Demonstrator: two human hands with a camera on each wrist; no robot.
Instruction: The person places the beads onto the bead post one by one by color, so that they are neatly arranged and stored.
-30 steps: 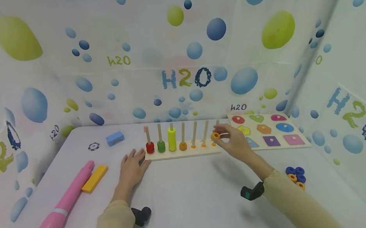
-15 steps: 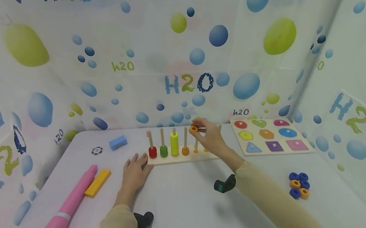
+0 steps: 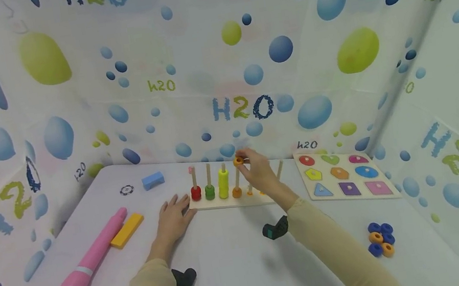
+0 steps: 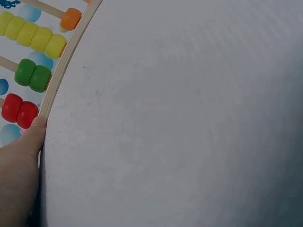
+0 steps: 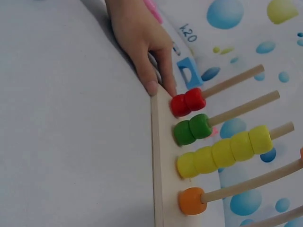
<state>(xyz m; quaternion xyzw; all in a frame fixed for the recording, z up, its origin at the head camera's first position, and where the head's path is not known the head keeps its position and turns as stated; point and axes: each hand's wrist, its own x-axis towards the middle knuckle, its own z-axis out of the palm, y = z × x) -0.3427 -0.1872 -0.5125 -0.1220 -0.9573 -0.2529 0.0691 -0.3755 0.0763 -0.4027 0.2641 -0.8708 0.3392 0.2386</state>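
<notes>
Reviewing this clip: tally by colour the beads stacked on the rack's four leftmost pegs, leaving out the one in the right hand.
Red beads: 2
Green beads: 2
Yellow beads: 5
Orange bead: 1
Total: 10

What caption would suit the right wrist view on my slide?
Left hand touching a wooden peg board bearing red beads, green beads, yellow beads and an orange bead.

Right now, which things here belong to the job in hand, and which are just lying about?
Part of the job:
orange bead, pinched by the right hand
peg board, its end touched by the left hand
loose blue and orange beads, probably

Seemingly just lying about:
shape puzzle
pink object
yellow block
blue block
</notes>
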